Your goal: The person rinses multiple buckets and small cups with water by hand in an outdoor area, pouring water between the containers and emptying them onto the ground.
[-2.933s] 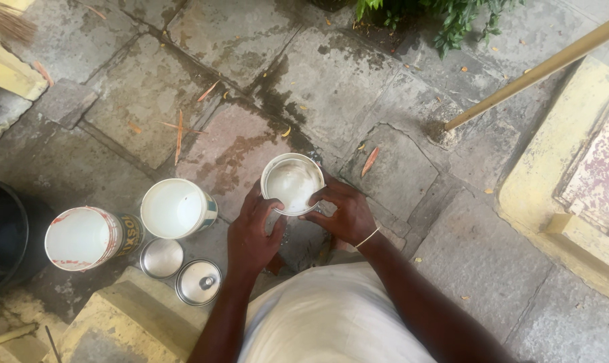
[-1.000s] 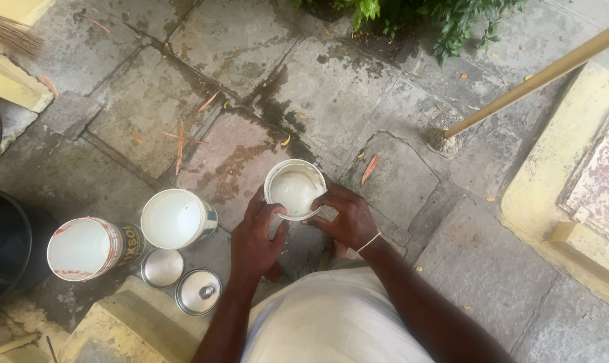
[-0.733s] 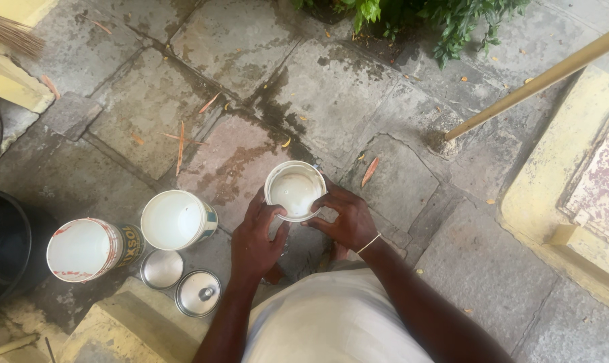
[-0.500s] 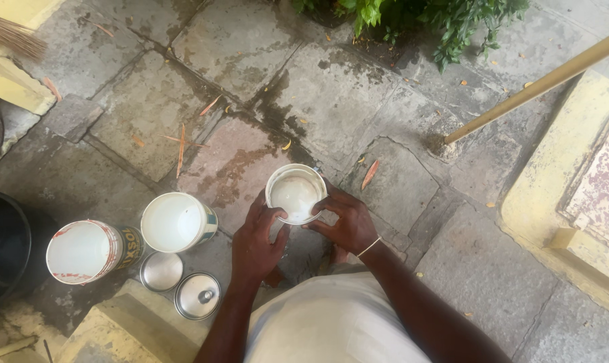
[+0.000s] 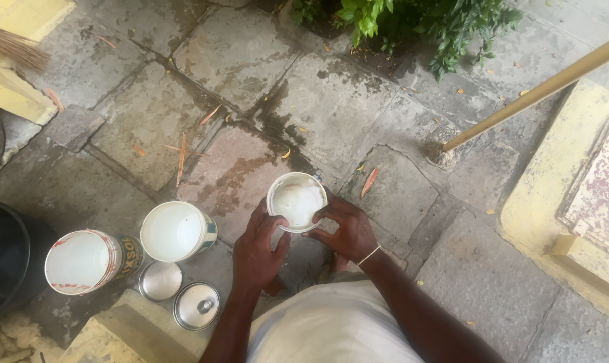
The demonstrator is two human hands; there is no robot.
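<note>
gripping a small tin (image 5: 296,202) of white liquid, left hand (image 5: 257,245) and right hand (image 5: 345,228) curl fingers round its rim; two tubs (image 5: 177,230) stand unlidded.

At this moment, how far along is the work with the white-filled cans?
Done: two open cans of white liquid stand on the paving, two metal lids off beside them. In hand: left hand and right hand grip a third open tin, also white inside. Left: nothing covered yet.
</note>
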